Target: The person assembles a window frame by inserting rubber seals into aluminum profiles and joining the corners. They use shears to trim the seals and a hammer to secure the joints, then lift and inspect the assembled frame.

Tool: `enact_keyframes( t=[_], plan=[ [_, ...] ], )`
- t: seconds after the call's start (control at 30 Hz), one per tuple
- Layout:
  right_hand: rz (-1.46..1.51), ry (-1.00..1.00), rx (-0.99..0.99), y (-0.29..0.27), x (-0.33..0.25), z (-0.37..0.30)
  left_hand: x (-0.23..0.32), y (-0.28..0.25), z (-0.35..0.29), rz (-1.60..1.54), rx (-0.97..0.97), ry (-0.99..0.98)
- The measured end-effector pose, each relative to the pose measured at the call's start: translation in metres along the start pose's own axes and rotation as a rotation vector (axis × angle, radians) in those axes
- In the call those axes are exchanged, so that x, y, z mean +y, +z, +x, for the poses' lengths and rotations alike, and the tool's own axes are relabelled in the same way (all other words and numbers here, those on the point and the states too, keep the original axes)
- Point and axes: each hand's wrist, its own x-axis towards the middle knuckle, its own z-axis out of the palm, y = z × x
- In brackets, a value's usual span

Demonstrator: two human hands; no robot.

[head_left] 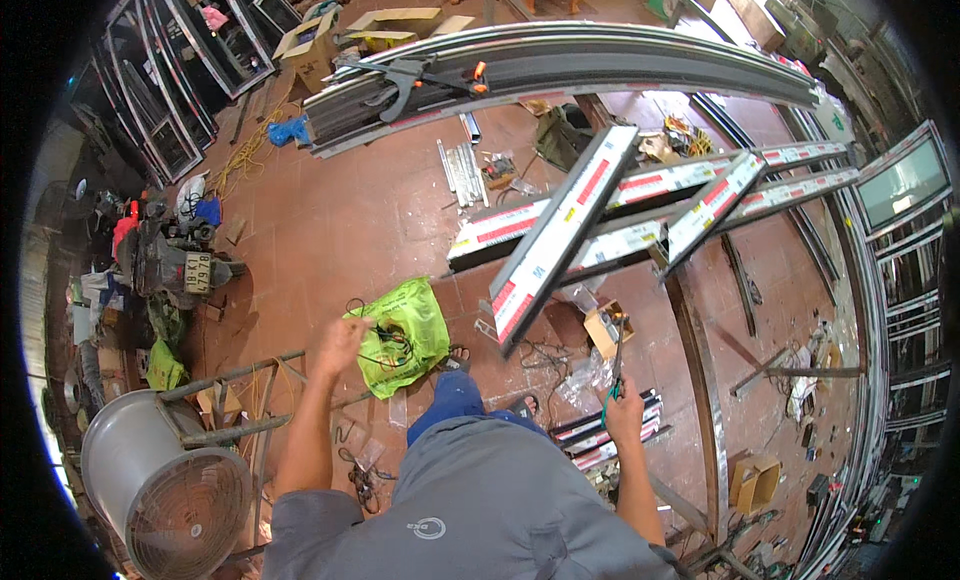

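Note:
My left hand (343,344) is raised at the left edge of a bright green plastic bag (418,315). Its fingers are drawn together and slightly blurred; what they hold, if anything, I cannot make out. Dark cables (392,344) lie bunched on the open bag, and a thin black loop curves up beside the hand. On the other side, my right hand (625,412) grips scissors with teal handles (612,392), their blades pointing away from me. Just beyond the blades stands a small open cardboard box (603,330).
Long frame profiles (560,230) with white and red film rest crosswise on a stand ahead. A clamp (405,85) sits on the curved-looking bundle behind. A large drum fan (165,485) and metal frame stand left, near a motorbike (180,260). Short profiles (615,435) lie near my right foot.

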Motion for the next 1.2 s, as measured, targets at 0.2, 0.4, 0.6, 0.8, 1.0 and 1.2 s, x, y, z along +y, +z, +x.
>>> enact_keyframes(
  t=[0.2, 0.4, 0.6, 0.8, 1.0, 1.2],
  plan=[
    [0.269, -0.097, 0.14, 0.032, -0.093, 0.042, 0.038, -0.057, 0.1, -0.023, 0.313, 0.077],
    [0.26, -0.193, 0.181, 0.059, -0.189, 0.069, 0.152, -0.05, 0.249, 0.039, 0.466, 0.435],
    [0.328, 0.006, 0.214, 0.072, -0.242, 0.047, 0.207, -0.06, 0.408, 0.336, 0.74, 0.379],
    [0.33, 0.14, 0.36, 0.072, -0.223, 0.01, 0.2, -0.071, 0.459, 0.305, 0.747, 0.417],
    [0.197, 0.194, 0.49, 0.066, -0.22, 0.006, 0.179, -0.177, 0.488, 0.272, 0.44, 0.608],
    [-0.093, -0.164, 0.426, 0.046, -0.285, 0.097, 0.159, -0.205, 0.493, 0.419, 0.321, 0.665]
  ],
)
